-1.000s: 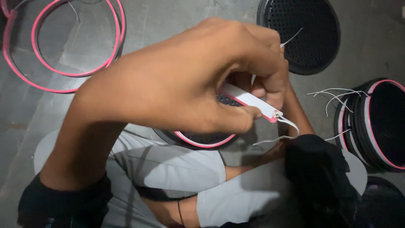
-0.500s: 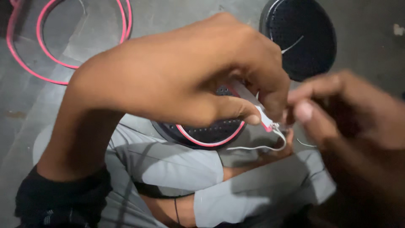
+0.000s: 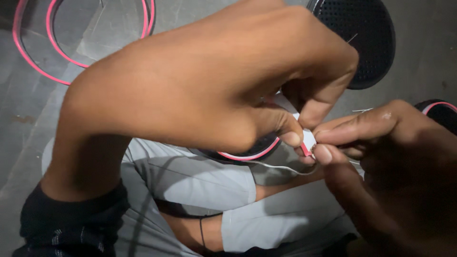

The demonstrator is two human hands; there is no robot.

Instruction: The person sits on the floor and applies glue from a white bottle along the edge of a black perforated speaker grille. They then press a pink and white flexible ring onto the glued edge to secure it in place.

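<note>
Matt perforated black disc (image 3: 362,38), glossy pink rings (image 3: 57,71), rough grey floor (image 3: 419,62)

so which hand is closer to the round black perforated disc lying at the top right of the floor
Left. The left hand overlaps the round black perforated disc's left edge in the picture; the right hand sits below it, apart.

Single head view, looking steeply down, very close over lap and floor (image 3: 428,62)

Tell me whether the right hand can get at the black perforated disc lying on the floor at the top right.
Probably yes: the right hand is busy pinching the thin wire, but only bare floor lies between it and the disc.
</note>
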